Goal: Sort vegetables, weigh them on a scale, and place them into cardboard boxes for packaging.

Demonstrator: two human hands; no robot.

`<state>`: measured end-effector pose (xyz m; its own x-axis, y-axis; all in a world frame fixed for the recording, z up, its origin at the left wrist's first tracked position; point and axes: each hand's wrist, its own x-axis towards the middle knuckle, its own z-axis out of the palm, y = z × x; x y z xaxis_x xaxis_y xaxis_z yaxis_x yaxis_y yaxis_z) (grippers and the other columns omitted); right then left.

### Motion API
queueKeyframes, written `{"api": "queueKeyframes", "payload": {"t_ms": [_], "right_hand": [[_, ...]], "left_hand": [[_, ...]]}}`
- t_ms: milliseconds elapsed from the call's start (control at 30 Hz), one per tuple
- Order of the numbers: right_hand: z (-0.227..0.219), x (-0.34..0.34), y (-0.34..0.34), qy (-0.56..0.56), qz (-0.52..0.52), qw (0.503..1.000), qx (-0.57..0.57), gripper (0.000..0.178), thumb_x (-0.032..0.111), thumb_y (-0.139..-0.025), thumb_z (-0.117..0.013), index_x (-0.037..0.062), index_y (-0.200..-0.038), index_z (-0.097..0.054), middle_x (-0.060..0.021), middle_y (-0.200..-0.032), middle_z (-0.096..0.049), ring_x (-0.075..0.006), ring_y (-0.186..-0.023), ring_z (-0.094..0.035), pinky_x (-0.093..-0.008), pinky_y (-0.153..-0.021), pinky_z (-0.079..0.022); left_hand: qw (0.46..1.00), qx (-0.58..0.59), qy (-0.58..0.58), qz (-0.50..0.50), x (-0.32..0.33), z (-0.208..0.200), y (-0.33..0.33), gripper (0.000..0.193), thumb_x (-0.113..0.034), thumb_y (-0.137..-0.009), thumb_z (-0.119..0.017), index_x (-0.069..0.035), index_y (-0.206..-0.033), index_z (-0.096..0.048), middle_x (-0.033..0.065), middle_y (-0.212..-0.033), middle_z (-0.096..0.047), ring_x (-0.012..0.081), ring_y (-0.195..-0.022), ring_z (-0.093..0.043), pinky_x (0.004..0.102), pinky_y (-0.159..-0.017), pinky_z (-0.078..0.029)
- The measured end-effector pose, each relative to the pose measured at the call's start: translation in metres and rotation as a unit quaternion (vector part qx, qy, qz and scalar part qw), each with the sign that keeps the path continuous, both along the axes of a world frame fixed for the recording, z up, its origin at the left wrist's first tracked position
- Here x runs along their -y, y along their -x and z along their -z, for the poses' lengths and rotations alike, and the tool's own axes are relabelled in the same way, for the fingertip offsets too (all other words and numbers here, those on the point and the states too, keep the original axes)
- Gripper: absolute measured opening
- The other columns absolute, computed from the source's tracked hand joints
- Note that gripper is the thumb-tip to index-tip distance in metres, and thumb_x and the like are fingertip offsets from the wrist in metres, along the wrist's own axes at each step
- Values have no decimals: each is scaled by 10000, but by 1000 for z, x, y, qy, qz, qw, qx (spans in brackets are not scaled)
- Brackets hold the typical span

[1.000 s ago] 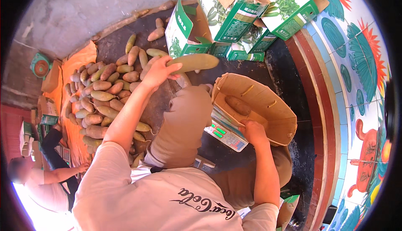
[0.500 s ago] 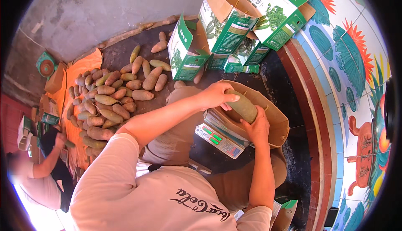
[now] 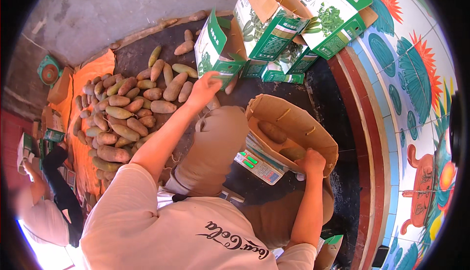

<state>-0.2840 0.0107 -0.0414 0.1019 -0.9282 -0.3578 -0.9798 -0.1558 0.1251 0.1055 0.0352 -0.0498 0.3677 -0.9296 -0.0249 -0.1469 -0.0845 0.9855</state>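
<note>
An upright carton (image 3: 318,140) with bare brown inside walls stands on a digital scale (image 3: 257,166) between my knees. A brown-skinned radish (image 3: 272,132) lies in it. A green radish (image 3: 293,152) lies lower in the carton, partly in shadow. My right hand (image 3: 311,163) is closed over its near end by the carton's near wall; the fingertips are hidden. My left hand (image 3: 205,87) is out past my left knee, beside a green-and-white carton (image 3: 215,49), empty with its fingers loosely apart. A pile of radishes (image 3: 125,113) lies to its left.
More open green-and-white cartons (image 3: 269,25) stand at the back. An orange sheet (image 3: 93,76) lies under the pile. A painted tile wall (image 3: 391,74) with a brick-red ledge (image 3: 355,98) curves along the right. Another person (image 3: 41,211) works at the far left.
The green radish has gone down from both hands into the carton. My left hand has left it and moved left and away. My right hand has lowered to the carton's near side.
</note>
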Motion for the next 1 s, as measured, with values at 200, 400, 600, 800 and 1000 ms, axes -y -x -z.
{"api": "queueKeyframes", "payload": {"t_ms": [200,400,600,800,1000], "right_hand": [[18,6,2,4,-23,998,64,485,338,-618,-767,79,-999,-615,-141,-978,-657,-302,-933,-625,-402,-791,-499],[26,17,8,27,5,999,36,304,267,-724,-690,73,-942,-602,-170,-924,-648,-331,-902,-617,-426,-779,-492],[22,6,-4,49,-16,997,64,220,253,-781,-642,67,-892,-603,-154,-855,-651,-347,-839,-621,-433,-732,-492],[19,3,-30,29,-30,984,173,260,306,-836,-605,52,-889,-629,-176,-829,-640,-361,-792,-611,-433,-692,-473],[7,-4,-49,-46,-39,971,232,288,310,-881,-552,37,-909,-639,-195,-828,-629,-376,-782,-602,-429,-683,-466]], "left_hand": [[968,71,-239,-42,-34,163,-64,498,-253,-739,-662,-48,-1174,-530,178,-1035,-626,272,-955,-615,348,-856,-470],[906,182,-382,3,-59,234,-50,600,-263,-717,-667,-86,-1252,-462,207,-1174,-564,322,-1110,-537,383,-938,-429],[859,223,-462,14,-56,239,-22,755,-219,-703,-670,-160,-1360,-301,170,-1295,-452,357,-1160,-482,408,-955,-421],[846,257,-465,41,-45,248,-28,807,-231,-697,-691,-205,-1376,-256,141,-1321,-406,332,-1212,-429,409,-980,-395],[853,307,-418,57,-19,242,-12,872,-335,-686,-731,-212,-1391,-233,125,-1344,-390,310,-1221,-422,406,-993,-377]]}}
